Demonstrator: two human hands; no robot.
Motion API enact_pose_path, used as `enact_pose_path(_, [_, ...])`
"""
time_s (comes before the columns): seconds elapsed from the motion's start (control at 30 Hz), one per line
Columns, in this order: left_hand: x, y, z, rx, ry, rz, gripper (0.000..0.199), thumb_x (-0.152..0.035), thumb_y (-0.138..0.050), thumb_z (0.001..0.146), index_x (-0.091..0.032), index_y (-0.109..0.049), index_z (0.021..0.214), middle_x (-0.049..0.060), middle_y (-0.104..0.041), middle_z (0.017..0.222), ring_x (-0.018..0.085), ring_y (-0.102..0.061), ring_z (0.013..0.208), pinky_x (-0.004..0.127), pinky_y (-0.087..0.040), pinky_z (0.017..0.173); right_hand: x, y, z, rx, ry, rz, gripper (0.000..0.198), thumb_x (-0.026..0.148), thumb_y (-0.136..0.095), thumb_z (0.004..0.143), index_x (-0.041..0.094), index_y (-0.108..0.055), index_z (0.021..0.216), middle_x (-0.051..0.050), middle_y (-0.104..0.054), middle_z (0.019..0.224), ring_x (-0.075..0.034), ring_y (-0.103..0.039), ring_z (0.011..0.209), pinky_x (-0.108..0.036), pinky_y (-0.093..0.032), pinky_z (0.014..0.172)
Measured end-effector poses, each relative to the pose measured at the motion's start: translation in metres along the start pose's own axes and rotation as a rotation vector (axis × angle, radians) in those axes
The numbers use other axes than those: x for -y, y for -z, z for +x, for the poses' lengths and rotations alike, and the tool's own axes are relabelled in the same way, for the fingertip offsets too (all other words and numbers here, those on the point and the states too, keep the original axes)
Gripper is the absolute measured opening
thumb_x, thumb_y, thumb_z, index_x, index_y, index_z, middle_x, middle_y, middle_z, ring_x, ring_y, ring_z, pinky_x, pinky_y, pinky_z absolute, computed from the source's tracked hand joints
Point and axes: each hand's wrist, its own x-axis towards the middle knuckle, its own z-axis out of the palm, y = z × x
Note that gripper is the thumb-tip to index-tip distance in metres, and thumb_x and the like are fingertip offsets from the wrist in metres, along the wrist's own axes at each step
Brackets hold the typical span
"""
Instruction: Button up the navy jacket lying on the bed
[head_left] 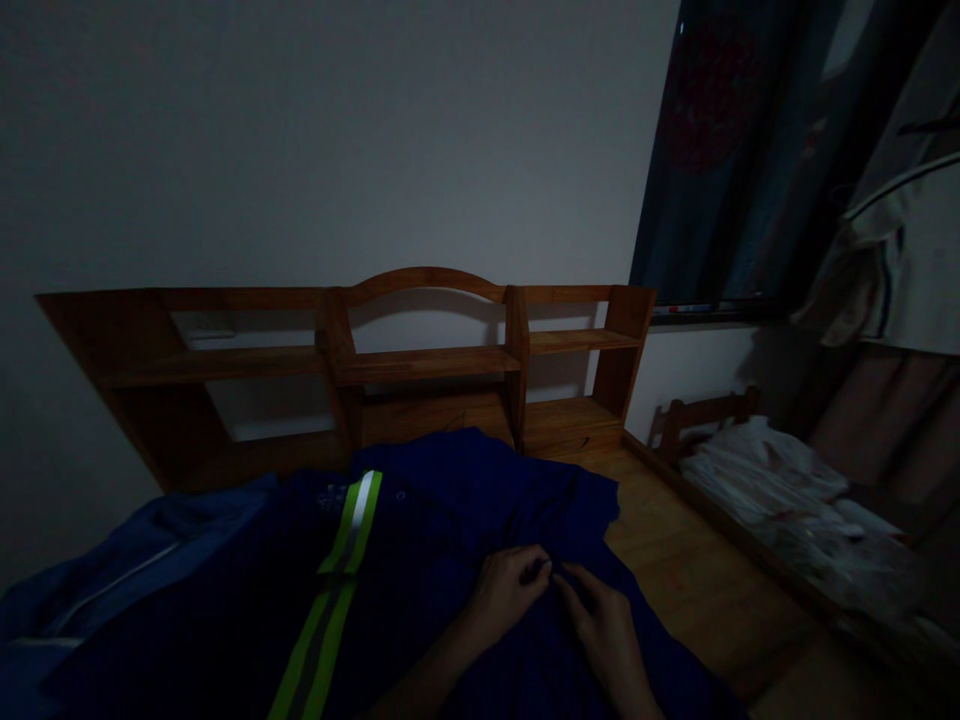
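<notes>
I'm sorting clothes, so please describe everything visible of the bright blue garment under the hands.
The blue garment looks like plain, soft cloth, lightly rumpled. It lies spread on the wooden surface, its far edge near the shelf unit, with a corner jutting right. The left hand and right hand meet over it, fingertips close together; whether they pinch cloth is too dim to tell. Darker fabric with a yellow-green strip adjoins its left; whether they are one piece is unclear.

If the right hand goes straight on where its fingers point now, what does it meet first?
Likely the left hand, just ahead of the fingers of the right hand, over the blue cloth. Depth is unclear in this dim view; a cloth fold might come first.
</notes>
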Motion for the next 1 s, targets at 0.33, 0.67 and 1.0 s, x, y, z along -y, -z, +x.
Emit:
enact_pose_path(0.33, [0.009, -0.004, 0.005, -0.078, 0.065, -0.085, 0.028, -0.037, -0.041, 0.091, -0.018, -0.06, 0.082, -0.002, -0.057, 0.067, 0.01, -0.051, 0.06, 0.02, -0.036, 0.057, 0.005, -0.001, -0.003, 0.013, -0.058, 0.007, 0.037, 0.048, -0.045, 0.087, 0.022, -0.063, 0.105, -0.004, -0.066, 0.105, -0.021, -0.062, 0.096, -0.027, -0.046, 0.083])
enact_pose_path(0.67, [0.074, 0.01, 0.015, -0.862, 0.489, -0.875, 0.018, -0.03, -0.049, 0.084, -0.017, -0.048, 0.097, 0.007, -0.062, 0.092, 0.012, -0.06, 0.071, 0.023, -0.049, 0.062, -0.017, 0.002, 0.004, -0.339, -0.2, 0.258, 0.046, 0.054, -0.053, 0.076, 0.018, -0.06, 0.104, -0.007, -0.063, 0.107, -0.026, -0.055, 0.105, -0.033, -0.044, 0.09])
enact_pose_path(1.0, [0.08, 0.145, -0.042, -0.003, 0.257, -0.115, 0.103, -0.049, -0.075, 0.058, -0.024, -0.019, 0.142, 0.014, -0.023, 0.147, 0.03, -0.024, 0.135, 0.047, -0.021, 0.11, -0.056, 0.149, 0.051, -0.644, -0.451, 0.734, 0.051, 0.047, -0.069, 0.055, 0.02, -0.059, 0.097, -0.005, -0.059, 0.084, -0.02, -0.057, 0.07, -0.027, -0.041, 0.054])
